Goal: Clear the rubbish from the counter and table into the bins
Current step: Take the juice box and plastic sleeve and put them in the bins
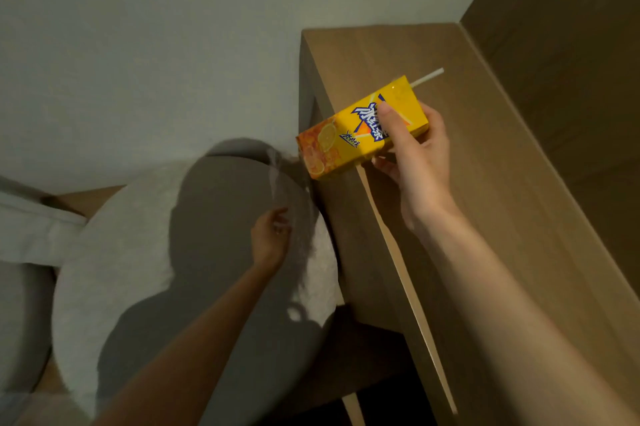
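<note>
A yellow drink carton (349, 134) with lemon pictures and a white straw (427, 76) is held tilted above the left edge of a wooden table (450, 217). My right hand (412, 155) grips it, thumb across the front, fingers behind. My left hand (272, 238) is lower down in shadow, over a round light-grey cushion (121, 252), with its fingers curled around a faint, clear plastic piece (277, 176) that I can barely make out. No bin is in view.
A pale wall fills the top left. A tall wooden panel (561, 61) rises at the table's right side. The cushion sits on a wooden seat (367, 349) beside the table. Grey fabric (31, 231) lies at the far left.
</note>
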Action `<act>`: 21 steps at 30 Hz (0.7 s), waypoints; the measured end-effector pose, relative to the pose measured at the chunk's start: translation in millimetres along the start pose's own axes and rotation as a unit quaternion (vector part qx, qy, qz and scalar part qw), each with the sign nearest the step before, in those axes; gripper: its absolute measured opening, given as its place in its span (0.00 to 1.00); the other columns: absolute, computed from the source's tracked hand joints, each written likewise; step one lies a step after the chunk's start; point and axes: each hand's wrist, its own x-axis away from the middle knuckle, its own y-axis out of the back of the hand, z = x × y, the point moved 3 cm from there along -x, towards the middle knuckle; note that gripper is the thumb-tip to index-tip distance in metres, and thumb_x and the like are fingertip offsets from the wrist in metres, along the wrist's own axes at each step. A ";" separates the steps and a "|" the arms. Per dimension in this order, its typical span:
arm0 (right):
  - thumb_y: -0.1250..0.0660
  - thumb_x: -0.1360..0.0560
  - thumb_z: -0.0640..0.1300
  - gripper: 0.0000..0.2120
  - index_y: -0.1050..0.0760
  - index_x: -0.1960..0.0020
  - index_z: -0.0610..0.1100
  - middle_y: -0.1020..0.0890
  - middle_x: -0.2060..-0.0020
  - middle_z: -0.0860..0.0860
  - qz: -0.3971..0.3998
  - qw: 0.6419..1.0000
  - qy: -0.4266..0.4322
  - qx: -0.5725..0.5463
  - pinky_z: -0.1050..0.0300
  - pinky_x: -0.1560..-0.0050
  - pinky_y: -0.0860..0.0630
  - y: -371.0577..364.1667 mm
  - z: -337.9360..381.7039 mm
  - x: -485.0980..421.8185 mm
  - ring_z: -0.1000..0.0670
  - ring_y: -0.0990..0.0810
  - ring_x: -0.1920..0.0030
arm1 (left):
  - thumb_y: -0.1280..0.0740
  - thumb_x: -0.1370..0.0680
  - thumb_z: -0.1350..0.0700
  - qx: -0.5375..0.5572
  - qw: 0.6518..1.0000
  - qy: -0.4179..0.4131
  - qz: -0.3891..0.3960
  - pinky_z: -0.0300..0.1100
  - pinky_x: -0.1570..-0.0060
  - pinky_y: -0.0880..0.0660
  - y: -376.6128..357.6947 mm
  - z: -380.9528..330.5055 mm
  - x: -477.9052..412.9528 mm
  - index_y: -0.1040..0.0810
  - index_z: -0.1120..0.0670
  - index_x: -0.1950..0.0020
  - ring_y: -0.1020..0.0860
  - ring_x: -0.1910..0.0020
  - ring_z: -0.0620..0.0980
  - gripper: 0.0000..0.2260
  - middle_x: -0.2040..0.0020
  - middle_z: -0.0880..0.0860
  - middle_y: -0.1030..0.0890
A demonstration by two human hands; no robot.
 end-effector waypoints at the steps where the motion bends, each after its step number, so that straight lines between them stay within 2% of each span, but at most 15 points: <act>1: 0.30 0.26 0.49 0.20 0.31 0.36 0.46 0.17 0.53 0.51 -0.001 1.000 -0.011 -0.014 0.66 0.67 0.25 -1.2 5.7 2.9 0.57 0.19 0.62 | 0.32 0.30 0.69 0.008 1.000 -0.013 -0.005 0.45 0.53 0.24 8.9 -12.0 6.0 0.21 0.59 0.42 0.21 0.57 0.53 0.17 0.53 0.59 0.19; 2: 0.30 0.26 0.48 0.20 0.30 0.36 0.46 0.18 0.55 0.51 0.000 0.999 -0.021 -0.027 0.65 0.67 0.25 -2.7 11.4 6.3 0.57 0.20 0.63 | 0.32 0.30 0.69 0.018 1.000 -0.020 -0.011 0.43 0.54 0.23 18.9 -23.4 12.9 0.21 0.58 0.42 0.21 0.58 0.51 0.17 0.51 0.57 0.19; 5: 0.30 0.26 0.48 0.20 0.30 0.37 0.46 0.18 0.56 0.52 0.004 0.999 -0.030 -0.045 0.63 0.67 0.26 -4.4 31.6 20.9 0.56 0.21 0.63 | 0.32 0.28 0.67 0.046 0.997 -0.042 -0.044 0.27 0.59 0.26 53.2 -55.7 37.1 0.21 0.56 0.42 0.22 0.58 0.46 0.16 0.48 0.53 0.19; 6: 0.30 0.26 0.48 0.20 0.30 0.37 0.46 0.18 0.57 0.52 0.005 0.998 -0.029 -0.049 0.63 0.68 0.26 -3.3 38.9 26.9 0.56 0.21 0.63 | 0.32 0.28 0.67 0.057 0.996 -0.053 -0.054 0.26 0.61 0.27 64.9 -66.9 46.1 0.21 0.56 0.42 0.22 0.60 0.45 0.16 0.49 0.53 0.19; 11: 0.30 0.26 0.47 0.20 0.30 0.38 0.44 0.18 0.57 0.51 0.014 0.998 -0.030 -0.052 0.59 0.65 0.26 11.2 65.0 63.1 0.56 0.21 0.62 | 0.30 0.27 0.66 0.089 0.987 -0.105 -0.076 0.27 0.62 0.26 120.6 -120.1 100.4 0.22 0.55 0.41 0.24 0.64 0.38 0.16 0.55 0.51 0.20; 14: 0.30 0.26 0.47 0.21 0.31 0.36 0.44 0.18 0.53 0.49 0.041 0.998 -0.029 -0.028 0.60 0.64 0.25 20.7 73.2 91.4 0.53 0.20 0.58 | 0.30 0.27 0.64 0.094 0.982 -0.135 -0.094 0.31 0.61 0.24 150.4 -144.1 134.6 0.22 0.54 0.42 0.24 0.64 0.35 0.15 0.54 0.50 0.21; 16: 0.31 0.25 0.47 0.22 0.32 0.35 0.44 0.18 0.51 0.48 0.053 0.998 -0.033 -0.009 0.62 0.64 0.25 28.0 76.8 114.3 0.54 0.19 0.57 | 0.30 0.27 0.64 0.091 0.979 -0.156 -0.095 0.28 0.61 0.25 168.5 -154.1 159.9 0.23 0.54 0.42 0.23 0.62 0.35 0.15 0.53 0.51 0.21; 21: 0.32 0.25 0.46 0.20 0.32 0.36 0.44 0.18 0.57 0.53 0.066 0.997 -0.029 0.018 0.67 0.67 0.24 44.2 78.3 181.1 0.61 0.20 0.64 | 0.29 0.28 0.65 0.064 0.971 -0.211 -0.092 0.24 0.60 0.26 204.7 -156.0 218.9 0.23 0.53 0.41 0.22 0.62 0.35 0.17 0.52 0.49 0.21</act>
